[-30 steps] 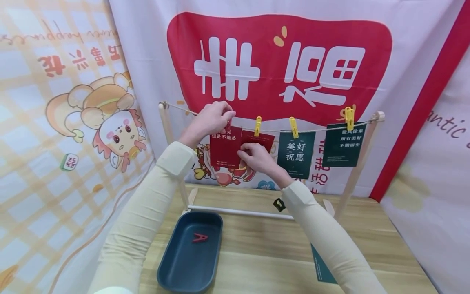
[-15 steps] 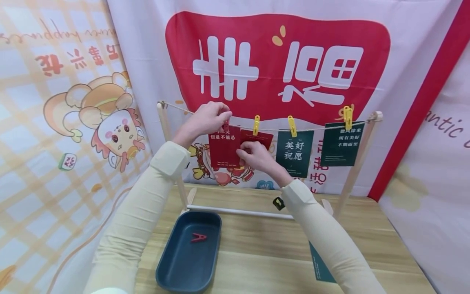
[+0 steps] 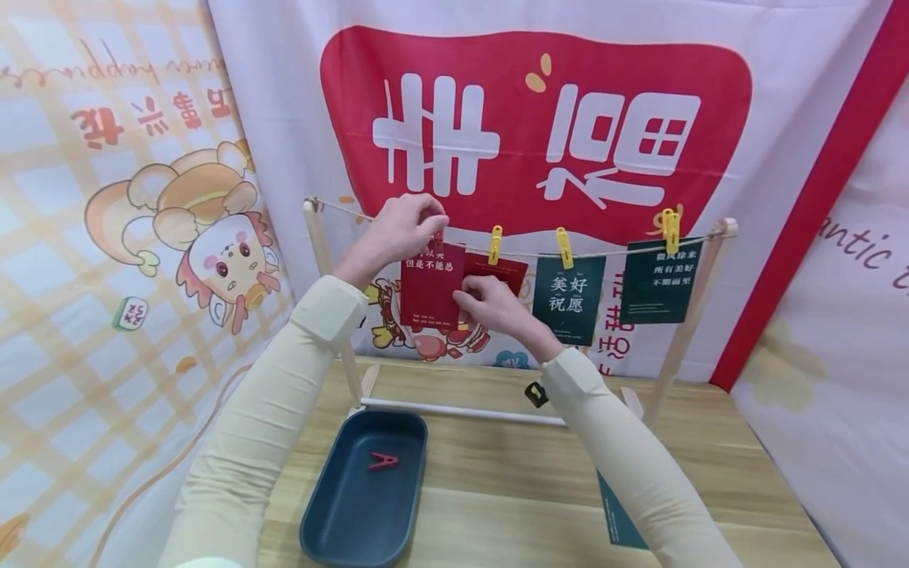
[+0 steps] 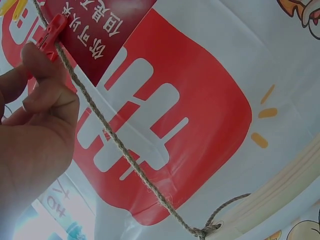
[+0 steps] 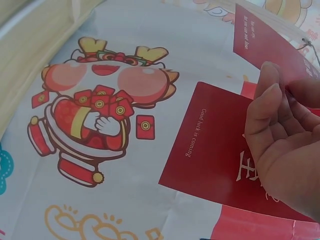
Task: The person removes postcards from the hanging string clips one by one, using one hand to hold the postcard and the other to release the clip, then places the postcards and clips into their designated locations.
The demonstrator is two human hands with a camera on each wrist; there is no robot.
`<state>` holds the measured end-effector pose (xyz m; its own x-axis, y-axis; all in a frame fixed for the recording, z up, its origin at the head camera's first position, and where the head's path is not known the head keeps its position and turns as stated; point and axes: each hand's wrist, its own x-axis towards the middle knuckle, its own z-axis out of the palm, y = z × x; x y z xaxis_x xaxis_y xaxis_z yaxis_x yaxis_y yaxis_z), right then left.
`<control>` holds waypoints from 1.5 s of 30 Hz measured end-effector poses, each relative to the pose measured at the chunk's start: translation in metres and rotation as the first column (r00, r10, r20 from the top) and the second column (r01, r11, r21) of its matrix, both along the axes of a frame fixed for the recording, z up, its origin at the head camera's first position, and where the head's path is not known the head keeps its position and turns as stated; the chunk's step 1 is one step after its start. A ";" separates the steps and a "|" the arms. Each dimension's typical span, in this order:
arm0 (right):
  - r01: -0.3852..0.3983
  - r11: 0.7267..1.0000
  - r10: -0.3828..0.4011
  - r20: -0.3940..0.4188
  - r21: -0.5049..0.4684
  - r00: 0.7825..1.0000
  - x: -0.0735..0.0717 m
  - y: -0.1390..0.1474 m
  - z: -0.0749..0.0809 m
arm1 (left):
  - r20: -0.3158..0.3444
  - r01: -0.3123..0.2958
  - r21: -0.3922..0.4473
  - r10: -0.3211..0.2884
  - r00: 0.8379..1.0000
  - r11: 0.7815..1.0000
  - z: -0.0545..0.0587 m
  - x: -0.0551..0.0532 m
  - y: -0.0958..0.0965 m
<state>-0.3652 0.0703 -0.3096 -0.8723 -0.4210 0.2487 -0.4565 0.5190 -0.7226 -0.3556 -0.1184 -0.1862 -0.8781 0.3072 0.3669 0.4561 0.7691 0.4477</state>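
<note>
My left hand (image 3: 405,229) pinches a red clothespin (image 4: 52,35) on the twine line (image 4: 120,142), right at the top edge of a red card (image 3: 432,292) with white writing. With thumb and fingers, my right hand (image 3: 497,308) pinches that card's right edge, low down. Behind the right hand hangs a second red card (image 5: 210,145), partly hidden by it, under a yellow clothespin (image 3: 495,244). In the left wrist view the clothespin sits over the twine and the card's corner.
Two green cards (image 3: 570,296) (image 3: 660,288) hang farther right from yellow clothespins. The line runs between wooden posts (image 3: 682,323). On the table stands a blue tray (image 3: 308,505) with another red clothespin (image 3: 383,461) inside. Another green card (image 3: 619,513) lies partly under the right sleeve.
The red card's lower part and my right hand have shifted very slightly left. My left hand stays at the clothespin.
</note>
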 end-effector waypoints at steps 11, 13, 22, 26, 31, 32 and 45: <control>-0.020 1.000 0.020 0.007 0.000 1.000 -0.001 0.000 0.003 | -0.135 -0.019 0.045 0.025 0.990 0.999 -0.002 -0.002 0.001; -0.018 1.000 0.018 0.001 0.006 1.000 -0.001 0.000 0.002 | -0.154 -0.021 0.054 0.029 0.988 0.998 -0.003 -0.002 0.002; 0.001 1.000 -0.001 -0.023 0.021 1.000 -0.001 0.002 0.002 | -0.234 0.010 0.124 0.019 0.972 0.992 -0.003 -0.001 0.003; -0.008 1.000 0.009 -0.018 0.022 1.000 0.000 0.004 0.002 | -0.250 0.017 0.144 0.019 0.968 0.989 -0.003 -0.001 0.004; -0.017 0.999 0.018 -0.020 0.028 1.000 0.002 0.007 0.000 | -0.222 0.012 0.179 0.028 0.975 0.984 -0.004 -0.001 0.004; -0.017 0.999 0.018 -0.025 0.032 1.000 0.002 0.008 0.000 | -0.212 0.010 0.190 0.031 0.977 0.982 -0.004 -0.001 0.004; -0.037 0.999 0.037 0.003 -0.006 0.999 0.022 0.025 -0.012 | -0.246 0.103 0.267 -0.035 0.969 0.958 -0.003 0.013 -0.012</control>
